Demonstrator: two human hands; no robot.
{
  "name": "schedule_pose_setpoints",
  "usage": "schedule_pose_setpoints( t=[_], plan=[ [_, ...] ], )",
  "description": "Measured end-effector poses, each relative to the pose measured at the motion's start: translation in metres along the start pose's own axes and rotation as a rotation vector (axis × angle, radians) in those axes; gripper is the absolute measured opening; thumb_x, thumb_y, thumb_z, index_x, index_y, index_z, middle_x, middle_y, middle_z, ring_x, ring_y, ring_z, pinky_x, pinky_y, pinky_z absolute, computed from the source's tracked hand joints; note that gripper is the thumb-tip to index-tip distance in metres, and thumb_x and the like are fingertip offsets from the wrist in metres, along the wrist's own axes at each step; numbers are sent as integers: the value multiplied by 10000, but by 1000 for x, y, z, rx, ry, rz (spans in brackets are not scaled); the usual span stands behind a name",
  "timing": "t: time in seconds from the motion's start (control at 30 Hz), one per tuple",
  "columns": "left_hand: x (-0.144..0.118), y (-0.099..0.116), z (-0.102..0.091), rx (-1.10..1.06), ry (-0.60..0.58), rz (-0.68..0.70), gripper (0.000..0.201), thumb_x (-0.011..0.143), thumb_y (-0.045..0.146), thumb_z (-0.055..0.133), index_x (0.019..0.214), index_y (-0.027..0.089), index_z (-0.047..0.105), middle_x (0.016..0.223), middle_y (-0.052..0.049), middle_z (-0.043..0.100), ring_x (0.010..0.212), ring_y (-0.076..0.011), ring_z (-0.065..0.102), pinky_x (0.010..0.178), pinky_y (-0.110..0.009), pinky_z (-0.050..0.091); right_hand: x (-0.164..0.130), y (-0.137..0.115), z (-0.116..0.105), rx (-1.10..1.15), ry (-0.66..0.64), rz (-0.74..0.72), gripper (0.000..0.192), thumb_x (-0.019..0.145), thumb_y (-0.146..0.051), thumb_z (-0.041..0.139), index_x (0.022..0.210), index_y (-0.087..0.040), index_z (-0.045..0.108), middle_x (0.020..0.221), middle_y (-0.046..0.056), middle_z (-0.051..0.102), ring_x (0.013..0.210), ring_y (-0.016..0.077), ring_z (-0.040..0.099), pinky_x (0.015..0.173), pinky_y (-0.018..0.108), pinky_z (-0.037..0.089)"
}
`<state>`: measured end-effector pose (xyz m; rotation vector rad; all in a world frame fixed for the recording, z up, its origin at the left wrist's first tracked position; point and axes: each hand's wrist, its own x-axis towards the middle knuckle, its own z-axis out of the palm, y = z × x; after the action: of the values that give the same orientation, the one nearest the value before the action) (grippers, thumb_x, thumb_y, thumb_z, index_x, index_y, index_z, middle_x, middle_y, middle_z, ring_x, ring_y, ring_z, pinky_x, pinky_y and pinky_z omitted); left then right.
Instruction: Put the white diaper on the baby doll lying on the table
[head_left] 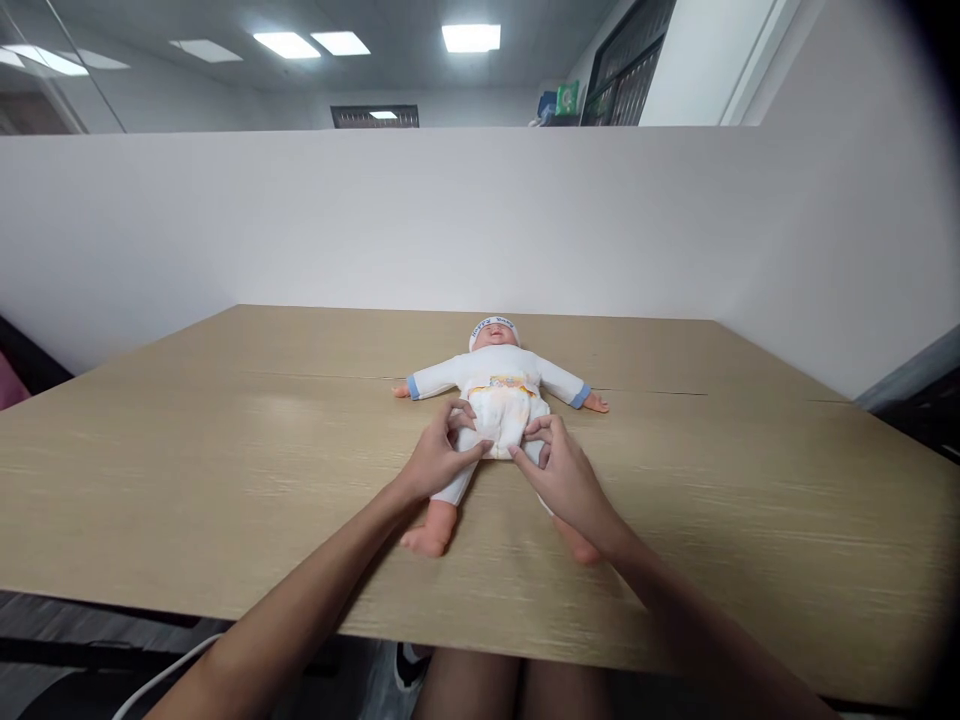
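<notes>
We see a baby doll [499,385] lying face-up mid-worktop [225,450], a white partition wall [375,220] behind it. Our left hand [439,455] and right hand [562,475] reach in palm-down, fingers [525,455] pinching the lower edge of the doll's diaper [501,415].

Both forearms reach forward, left hand [437,458] and right hand [564,474] close together, fingers curled and pinching.

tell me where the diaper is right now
In the head view the diaper sits on the baby doll, which lies on its back mid-table, with the left hand and right hand gripping its lower edge.
</notes>
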<state>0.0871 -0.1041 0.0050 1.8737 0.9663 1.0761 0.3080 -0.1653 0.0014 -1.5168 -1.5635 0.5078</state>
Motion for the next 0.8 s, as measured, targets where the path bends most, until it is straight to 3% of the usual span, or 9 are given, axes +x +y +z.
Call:
schedule_pose_setpoints(
  t=[0.13, 0.27, 0.47, 0.67, 0.8],
  plan=[
    [-2, -7, 2, -91, 41, -71, 596, 816, 488, 867, 1129, 255, 416, 1088, -19, 643, 956, -182, 647, 826, -298, 489, 3, 2, -5, 78, 21, 18, 400, 895, -494, 748, 1135, -256, 534, 1032, 32, 819, 699, 209, 671, 712, 344, 465],
    [-6, -8, 1, -27, 96, -123, 562, 820, 453, 880, 1135, 242, 465, 1064, -17, 679, 945, -194, 659, 848, -325, 503, 3, -2, -10, 58, 16, 5, 255, 915, -463, 748, 1032, -257, 653, 1009, 36, 834, 866, 244, 755, 782, 345, 493],
    [-6, 0, -3, 92, 37, -74, 389, 867, 419, 847, 1134, 218, 647, 1162, -48, 728, 1085, -237, 705, 978, -362, 535, 0, -9, -13, -63, 25, 9, 175, 972, -437, 713, 966, -263, 722, 967, 19, 846, 897, 252, 777, 810, 346, 496],
    [-7, -4, -3, 65, 46, -145, 436, 830, 423, 879, 1137, 210, 653, 1182, -54, 743, 1055, -237, 718, 949, -358, 547, -3, -7, -16, -80, 3, 16, 202, 978, -460, 726, 1006, -262, 755, 1010, 16, 859, 847, 251, 768, 791, 352, 509],
    [-7, -3, -7, 51, 14, -195, 471, 817, 436, 886, 1159, 200, 664, 1173, -56, 756, 1023, -234, 715, 904, -337, 532, -2, -6, -16, -119, -41, -28, 205, 1011, -434, 684, 1023, -290, 830, 1048, 19, 861, 927, 275, 771, 827, 377, 518]
  ],
)
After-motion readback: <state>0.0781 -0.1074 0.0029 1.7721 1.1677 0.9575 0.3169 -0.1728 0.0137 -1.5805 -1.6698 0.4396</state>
